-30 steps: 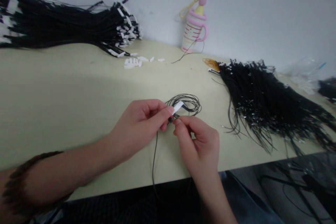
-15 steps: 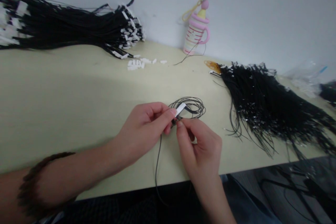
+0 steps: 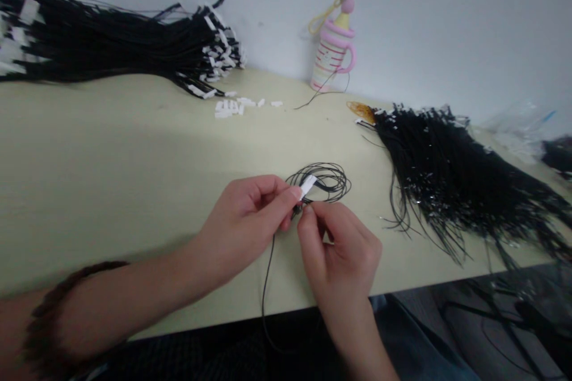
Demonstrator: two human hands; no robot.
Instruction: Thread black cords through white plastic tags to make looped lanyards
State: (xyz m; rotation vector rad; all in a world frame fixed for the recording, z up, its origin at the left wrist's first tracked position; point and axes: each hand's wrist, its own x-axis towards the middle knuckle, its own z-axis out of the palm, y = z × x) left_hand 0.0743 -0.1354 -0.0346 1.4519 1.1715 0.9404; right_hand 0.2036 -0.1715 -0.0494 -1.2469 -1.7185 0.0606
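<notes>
Between the thumb and fingers of my left hand is a small white plastic connector, tilted up to the right. My right hand is closed in a pinch just below it, at the connector's lower end. What its fingertips hold looks like a thin wire end, but it is too small to make out surely. A loose coil of thin black cable lies on the table just beyond both hands. From under my left hand a single black cable hangs down over the table's front edge.
A thick bundle of black cables with white connectors lies at the back left. Several loose white connectors lie beside it. A pink-and-white bottle-shaped item stands against the wall. More black wires spread across the right, near a clear plastic bag.
Both hands stay nearly in place. My right hand's knuckles have shifted slightly right and down, its fingertips still at the connector. The whole view has shifted very slightly.
</notes>
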